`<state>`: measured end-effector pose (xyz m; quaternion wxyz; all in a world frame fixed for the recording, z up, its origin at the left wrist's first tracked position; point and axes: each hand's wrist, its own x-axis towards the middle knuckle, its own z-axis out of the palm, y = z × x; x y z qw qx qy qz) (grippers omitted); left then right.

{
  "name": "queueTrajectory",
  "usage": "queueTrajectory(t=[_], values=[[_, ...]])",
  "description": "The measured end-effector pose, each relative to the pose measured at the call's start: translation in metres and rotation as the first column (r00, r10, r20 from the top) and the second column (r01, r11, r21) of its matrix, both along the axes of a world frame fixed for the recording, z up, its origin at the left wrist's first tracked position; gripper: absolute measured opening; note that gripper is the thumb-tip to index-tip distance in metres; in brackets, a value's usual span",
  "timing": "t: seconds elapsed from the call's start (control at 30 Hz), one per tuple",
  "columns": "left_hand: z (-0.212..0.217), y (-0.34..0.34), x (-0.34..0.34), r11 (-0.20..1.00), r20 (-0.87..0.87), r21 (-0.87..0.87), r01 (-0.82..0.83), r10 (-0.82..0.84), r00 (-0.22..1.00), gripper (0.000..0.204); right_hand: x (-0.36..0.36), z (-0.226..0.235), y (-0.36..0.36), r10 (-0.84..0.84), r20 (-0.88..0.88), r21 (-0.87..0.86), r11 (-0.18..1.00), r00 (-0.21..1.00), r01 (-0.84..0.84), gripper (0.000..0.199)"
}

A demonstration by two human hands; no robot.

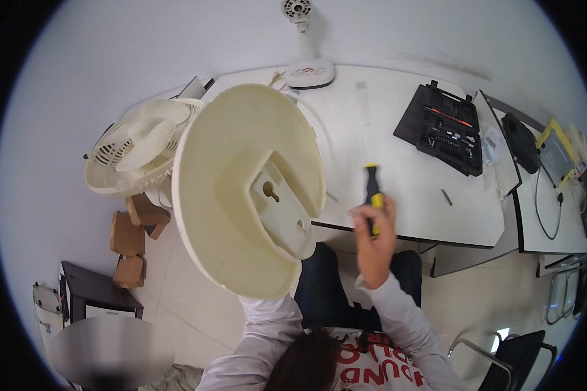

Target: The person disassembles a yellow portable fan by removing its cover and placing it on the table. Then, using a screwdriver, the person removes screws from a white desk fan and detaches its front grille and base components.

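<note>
A large cream plastic shell (222, 195), hollow and rounded, is held up at the table's front left. Set inside it is a raised plate (282, 218) with keyhole-shaped slots. My left sleeve (267, 314) runs up behind the shell's lower edge; the hand supporting it there is hidden. To the right, over the table's front edge, my right hand (375, 247) is closed around a screwdriver with a black and yellow handle (372, 182). The handle's far end points away from me. The hand is a little blurred, and the screwdriver's blade cannot be made out.
A cream fan (137, 146) with a grille stands at the left. At the back of the white table (352, 130) is a small white fan (310, 72). An open black tool case (447, 127) and a short dark rod (447, 197) lie right. Cardboard boxes (129, 238) sit lower left.
</note>
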<state>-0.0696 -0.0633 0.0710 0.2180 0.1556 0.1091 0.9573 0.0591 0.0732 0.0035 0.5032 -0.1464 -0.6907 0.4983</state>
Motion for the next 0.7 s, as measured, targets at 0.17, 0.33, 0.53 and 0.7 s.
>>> queueTrajectory(t=[0.17,0.33,0.53,0.7], values=[[0.016,0.011,-0.017,0.991,-0.026,0.089,0.1,-0.099,0.995,0.04,-0.038,0.009,0.055,0.003,-0.034,-0.472,0.882,0.999,-0.019,0.015],[0.023,0.015,-0.016,0.981,-0.001,0.133,0.143,-0.144,0.99,0.041,-0.104,-0.037,0.097,0.066,0.118,-0.059,0.997,0.991,-0.059,0.01],[0.02,0.012,-0.002,0.996,0.104,0.081,-0.048,0.04,0.994,0.042,-0.109,-0.121,-0.077,0.31,0.28,0.262,0.886,0.909,-0.383,0.009],[-0.005,0.031,-0.001,0.803,-0.038,-0.153,-0.576,0.577,0.816,0.041,-0.081,-0.155,-0.156,0.707,0.503,-0.006,0.578,0.497,-0.816,0.012]])
